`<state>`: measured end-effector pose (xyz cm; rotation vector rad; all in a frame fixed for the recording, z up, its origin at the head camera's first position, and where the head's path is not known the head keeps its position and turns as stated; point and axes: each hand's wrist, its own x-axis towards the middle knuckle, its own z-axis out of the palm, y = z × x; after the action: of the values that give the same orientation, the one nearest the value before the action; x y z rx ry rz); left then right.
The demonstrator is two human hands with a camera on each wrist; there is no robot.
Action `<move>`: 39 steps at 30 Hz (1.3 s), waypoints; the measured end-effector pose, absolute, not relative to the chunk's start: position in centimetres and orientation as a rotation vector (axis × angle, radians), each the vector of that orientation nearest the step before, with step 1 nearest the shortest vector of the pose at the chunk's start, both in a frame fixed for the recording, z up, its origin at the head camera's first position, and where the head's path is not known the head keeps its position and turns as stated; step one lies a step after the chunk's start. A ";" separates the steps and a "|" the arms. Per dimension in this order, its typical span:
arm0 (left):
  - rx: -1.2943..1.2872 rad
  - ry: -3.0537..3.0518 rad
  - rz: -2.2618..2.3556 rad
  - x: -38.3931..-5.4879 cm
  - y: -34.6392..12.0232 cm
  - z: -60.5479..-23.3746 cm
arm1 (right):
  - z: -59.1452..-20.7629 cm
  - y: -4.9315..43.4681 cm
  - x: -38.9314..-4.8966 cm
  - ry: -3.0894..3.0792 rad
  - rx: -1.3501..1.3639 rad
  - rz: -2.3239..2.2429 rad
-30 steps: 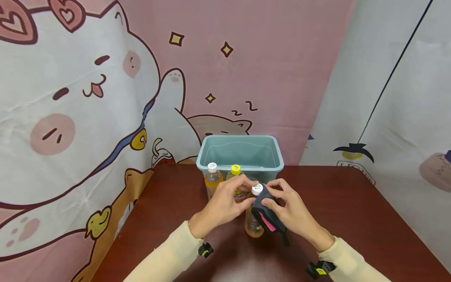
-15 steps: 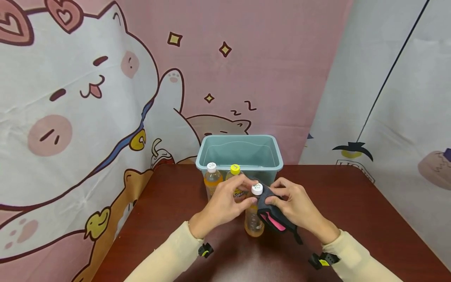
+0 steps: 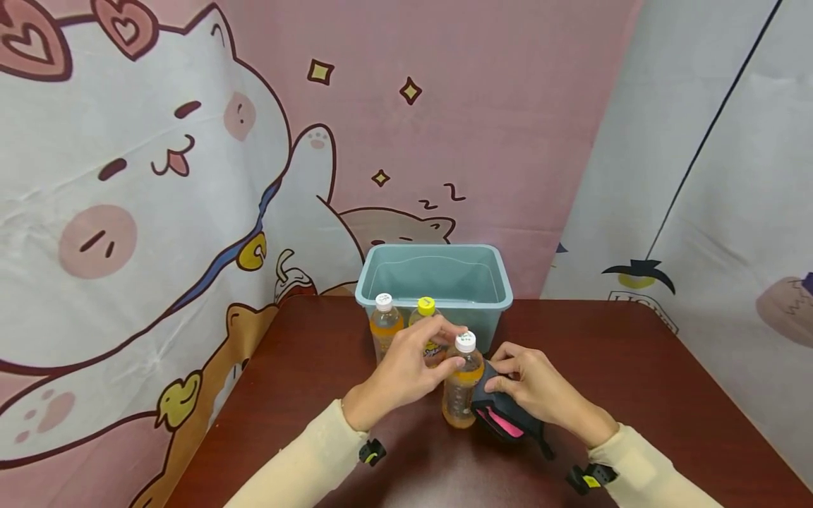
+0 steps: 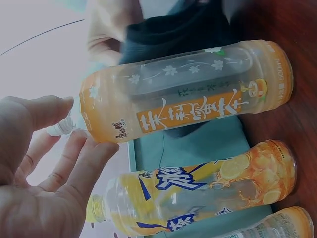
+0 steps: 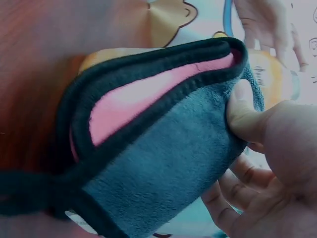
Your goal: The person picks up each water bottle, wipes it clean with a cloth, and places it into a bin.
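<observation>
My left hand (image 3: 406, 368) pinches the white-capped bottle (image 3: 459, 402) at its neck. That bottle stands upright on the table, and the left wrist view shows its orange label with white flowers. A folded dark grey cloth (image 5: 168, 158) with black edging, a pink inner side and a strap is pinched between thumb and fingers of my right hand (image 3: 540, 386). It hangs low, right beside the bottle's right side. Behind my left hand stand a yellow-capped bottle (image 4: 198, 191) and, farther left, another white-capped bottle (image 3: 384, 328); my hand partly covers the yellow-capped one.
A light blue plastic bin (image 3: 438, 306) stands behind the bottles at the table's back edge. The dark red-brown table (image 3: 635, 395) extends to both sides. A curtain with cartoon cats (image 3: 190, 141) hangs behind it.
The cloth has moved down and to the right with my right hand, away from the bottle's neck, uncovering more of the bottle. My left hand has stayed at the neck.
</observation>
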<state>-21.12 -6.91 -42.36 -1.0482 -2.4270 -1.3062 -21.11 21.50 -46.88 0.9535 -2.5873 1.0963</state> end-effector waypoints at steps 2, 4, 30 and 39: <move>-1.049 -2.425 -1.294 -21.1 -6.9 -42.4 | -47.6 21.5 -21.3 -2.620 0.977 1.083; -1.048 -2.423 -1.281 -21.0 -6.9 -42.4 | -48.1 21.5 -21.5 -2.645 0.993 1.070; -1.040 -2.408 -1.271 -21.1 -6.9 -42.5 | -52.2 20.7 -22.7 -2.881 1.046 0.988; -1.042 -2.417 -1.243 -21.2 -6.8 -42.6 | -51.7 20.9 -22.5 -2.782 1.062 1.021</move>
<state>-21.20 -6.82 -42.55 -1.0423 -2.4170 -1.2426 -22.50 20.88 -51.72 1.0619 -2.7816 1.0211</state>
